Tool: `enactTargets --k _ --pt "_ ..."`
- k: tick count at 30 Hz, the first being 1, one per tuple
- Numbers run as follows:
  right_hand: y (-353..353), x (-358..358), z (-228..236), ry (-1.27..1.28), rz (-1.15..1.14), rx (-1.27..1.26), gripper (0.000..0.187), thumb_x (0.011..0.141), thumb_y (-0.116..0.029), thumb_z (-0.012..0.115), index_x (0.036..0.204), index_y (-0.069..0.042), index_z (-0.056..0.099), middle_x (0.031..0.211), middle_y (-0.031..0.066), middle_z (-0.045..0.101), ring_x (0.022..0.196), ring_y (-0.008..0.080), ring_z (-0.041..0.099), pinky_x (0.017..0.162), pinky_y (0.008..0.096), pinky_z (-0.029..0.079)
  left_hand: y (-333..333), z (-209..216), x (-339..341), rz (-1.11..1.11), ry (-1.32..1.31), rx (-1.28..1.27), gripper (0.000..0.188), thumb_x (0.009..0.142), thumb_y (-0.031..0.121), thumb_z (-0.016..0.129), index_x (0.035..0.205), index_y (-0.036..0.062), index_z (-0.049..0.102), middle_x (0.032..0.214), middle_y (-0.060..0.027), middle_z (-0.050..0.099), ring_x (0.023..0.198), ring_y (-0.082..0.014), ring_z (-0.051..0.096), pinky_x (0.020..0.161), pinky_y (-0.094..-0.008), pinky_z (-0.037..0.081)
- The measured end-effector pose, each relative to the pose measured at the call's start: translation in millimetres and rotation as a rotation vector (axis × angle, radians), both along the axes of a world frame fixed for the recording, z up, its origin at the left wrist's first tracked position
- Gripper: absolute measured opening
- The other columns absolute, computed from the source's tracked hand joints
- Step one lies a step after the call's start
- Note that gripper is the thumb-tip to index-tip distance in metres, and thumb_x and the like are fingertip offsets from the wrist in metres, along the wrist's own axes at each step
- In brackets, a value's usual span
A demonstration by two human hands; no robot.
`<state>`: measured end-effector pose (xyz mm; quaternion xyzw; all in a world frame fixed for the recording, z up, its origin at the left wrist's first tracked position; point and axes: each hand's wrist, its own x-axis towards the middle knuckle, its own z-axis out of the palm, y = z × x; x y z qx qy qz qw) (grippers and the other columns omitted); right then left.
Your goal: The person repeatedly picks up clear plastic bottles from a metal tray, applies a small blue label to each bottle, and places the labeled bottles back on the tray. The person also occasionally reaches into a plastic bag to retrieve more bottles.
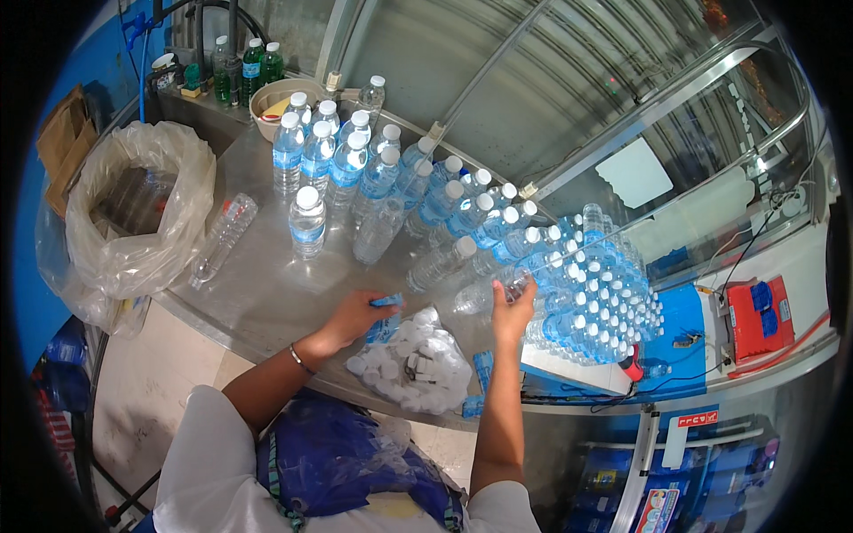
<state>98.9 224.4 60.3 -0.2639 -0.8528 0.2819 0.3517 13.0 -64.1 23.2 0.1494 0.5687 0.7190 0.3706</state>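
Note:
My left hand (354, 320) pinches a blue plastic bottle label (388, 302) above the metal counter. My right hand (513, 313) is closed around a clear bottle (475, 298), held tilted; its far end is hard to make out. Between my forearms lies a clear bag of white caps (422, 360), with more blue labels (482, 369) beside it. Beyond my hands, filled water bottles (307, 222) with white caps and blue labels stand in rows. A few unlabelled bottles (379, 231) stand nearest to me.
A dense block of capped bottles (586, 302) fills the right side. At left are a bin lined with a clear bag (142, 209) and an empty bottle (224, 240) lying down. A beige bowl (267, 115) and green bottles (251, 71) stand at the back, near a glass partition.

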Motion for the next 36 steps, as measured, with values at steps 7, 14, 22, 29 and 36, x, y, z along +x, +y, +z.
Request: enactTargets --k 7,14,22,29,36 --pt "-47 13 11 0.220 -0.189 0.325 0.064 0.081 -0.016 0.078 0.133 0.002 0.046 0.128 0.0210 0.051 0.103 0.0293 0.058 0.080 0.0375 0.049 9 27 2 -0.028 0.016 -0.081 0.028 0.087 0.025 0.072 0.101 -0.0002 0.071 0.091 -0.0065 0.069 0.079 -0.0102 0.063 0.070 -0.0278 0.050" --pt "-112 17 -7 0.089 0.530 -1.104 0.008 0.095 -0.007 0.058 0.103 -0.006 0.060 0.085 0.0003 0.060 0.074 0.0087 0.057 0.064 0.0246 0.048 34 41 11 0.053 0.757 -0.262 0.042 0.080 0.034 0.077 0.107 0.0019 0.069 0.097 -0.0140 0.065 0.078 -0.0229 0.065 0.070 -0.0358 0.052" --pt "-60 -1 86 0.037 0.307 -0.276 0.009 0.094 -0.005 0.057 0.100 -0.008 0.061 0.089 0.0033 0.062 0.064 0.0110 0.056 0.057 0.0267 0.046 57 72 -19 0.273 1.019 -0.061 0.081 0.074 0.027 0.081 0.140 0.0061 0.039 0.132 -0.0184 0.045 0.122 -0.0362 0.046 0.096 -0.0435 0.043" --pt "-71 -62 107 -0.425 0.438 0.306 0.026 0.084 -0.006 0.065 0.109 -0.012 0.064 0.100 0.0133 0.062 0.087 0.0312 0.061 0.071 0.0369 0.047 107 55 -55 0.132 1.021 -0.003 0.089 0.071 0.017 0.080 0.146 0.0082 0.033 0.136 -0.0189 0.049 0.125 -0.0366 0.049 0.102 -0.0433 0.042" --pt "-79 -66 66 0.001 0.496 0.260 0.029 0.083 -0.006 0.069 0.112 -0.006 0.064 0.110 0.0144 0.060 0.106 0.0339 0.058 0.090 0.0391 0.047 102 -6 -56 0.114 0.799 0.000 0.100 0.067 0.014 0.082 0.150 0.0074 0.025 0.140 -0.0215 0.047 0.122 -0.0374 0.052 0.100 -0.0421 0.045"
